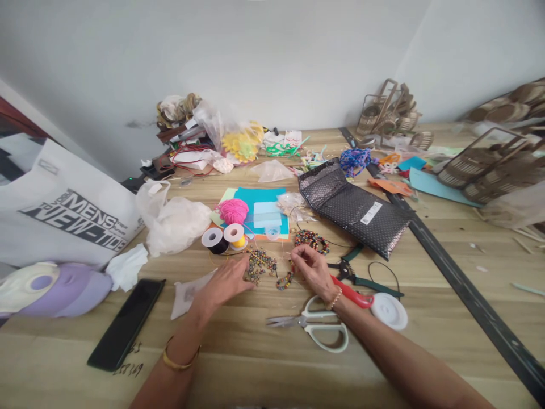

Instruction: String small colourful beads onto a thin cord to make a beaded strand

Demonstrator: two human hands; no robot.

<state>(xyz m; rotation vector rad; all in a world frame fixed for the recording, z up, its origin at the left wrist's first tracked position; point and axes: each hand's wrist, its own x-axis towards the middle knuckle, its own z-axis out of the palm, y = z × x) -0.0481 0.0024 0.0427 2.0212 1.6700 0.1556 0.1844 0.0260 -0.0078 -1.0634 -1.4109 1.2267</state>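
My left hand [227, 279] rests at the left edge of a pile of small loose beads [260, 264], with its thumb and fingers apart. Some of its fingertips are hard to make out against the beads. My right hand [313, 268] is pinched closed at the upper end of a short string of coloured beads [284, 282], which curves down onto the table. Behind that hand lies a coil of strung multicoloured beads [313, 241]. White-handled scissors [326, 326] lie open just below my right wrist, and pliers with red and green handles [347, 272] lie partly under the forearm.
Thread spools [215, 241], pink yarn [233, 211] and blue sheets [261, 199] sit behind the beads. A black bubble mailer [353, 204] lies at back right, near a white round lid [389, 311]. A phone [128, 324] and a white bag [72, 199] are at left.
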